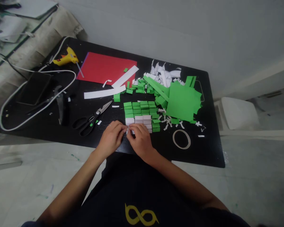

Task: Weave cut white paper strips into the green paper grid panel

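Observation:
Both my hands meet near the table's front edge, fingertips pinched together. Between the fingers of my left hand and my right hand is a small white paper piece, mostly hidden. Just beyond them lies a block of folded green paper pieces set in rows. Folded white paper pieces form its nearer part, and my right hand partly covers them. A pair of scissors with black handles lies to the left of my left hand, blades pointing away. A roll of tape lies flat to the right.
Green paper sheets are stacked at the right, with crumpled white paper behind. A red sheet, white paper strips and a yellow glue gun lie farther back. A white cable loops over a phone-like black slab.

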`<state>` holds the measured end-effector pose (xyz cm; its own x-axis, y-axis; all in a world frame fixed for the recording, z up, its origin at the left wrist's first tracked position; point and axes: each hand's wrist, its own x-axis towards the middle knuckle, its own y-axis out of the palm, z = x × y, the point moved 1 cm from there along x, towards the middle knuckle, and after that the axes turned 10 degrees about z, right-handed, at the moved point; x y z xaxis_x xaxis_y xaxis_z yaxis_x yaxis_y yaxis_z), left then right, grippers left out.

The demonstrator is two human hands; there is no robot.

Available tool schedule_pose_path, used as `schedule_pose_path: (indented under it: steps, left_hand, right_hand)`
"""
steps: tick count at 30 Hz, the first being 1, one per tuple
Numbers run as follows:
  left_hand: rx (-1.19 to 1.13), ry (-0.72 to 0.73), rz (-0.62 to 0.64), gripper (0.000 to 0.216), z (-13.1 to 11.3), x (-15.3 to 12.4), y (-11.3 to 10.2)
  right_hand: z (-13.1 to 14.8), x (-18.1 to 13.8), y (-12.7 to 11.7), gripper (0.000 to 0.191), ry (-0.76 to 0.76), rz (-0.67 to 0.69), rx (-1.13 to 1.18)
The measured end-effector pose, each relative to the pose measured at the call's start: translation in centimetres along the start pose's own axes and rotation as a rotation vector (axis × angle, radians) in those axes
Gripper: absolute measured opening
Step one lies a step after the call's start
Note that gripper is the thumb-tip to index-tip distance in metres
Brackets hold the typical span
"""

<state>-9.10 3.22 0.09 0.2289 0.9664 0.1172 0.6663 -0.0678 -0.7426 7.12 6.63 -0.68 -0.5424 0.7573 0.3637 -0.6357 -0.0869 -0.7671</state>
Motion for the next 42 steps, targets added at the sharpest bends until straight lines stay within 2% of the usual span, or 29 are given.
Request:
schedule_pose_path:
  steps: [6,20,27,33,42]
  left_hand:
    - [-0.022,-0.022,0.0,0.018,-0.11,-0.03,-0.06]
    - [-0.035,-0.034,-0.022,0.017,-0.33,0.0,-0.16]
    - [-0.017,-0.031,-0.016,0.016,-0.19,0.01,-0.08]
    - [-0.023,-0.043,-0.011,0.015,-0.26,0.03,-0.11]
    - [-0.028,-0.046,-0.017,0.015,-0.4,0.04,-0.16]
  right_hand:
    - [-0.02,-0.11,0.38,0.016,0.041,0.015,0.023]
    - [0.09,-0.22,-0.18,0.011,0.011,-0.041,0.088]
    - [0.0,-0.27,-0.18,0.012,0.041,-0.013,0.094]
    - [0.11,-0.23,-0.19,0.01,0.031,-0.058,0.096]
    - [-0.02,-0.13,0.2,0.013,0.057,-0.022,0.06]
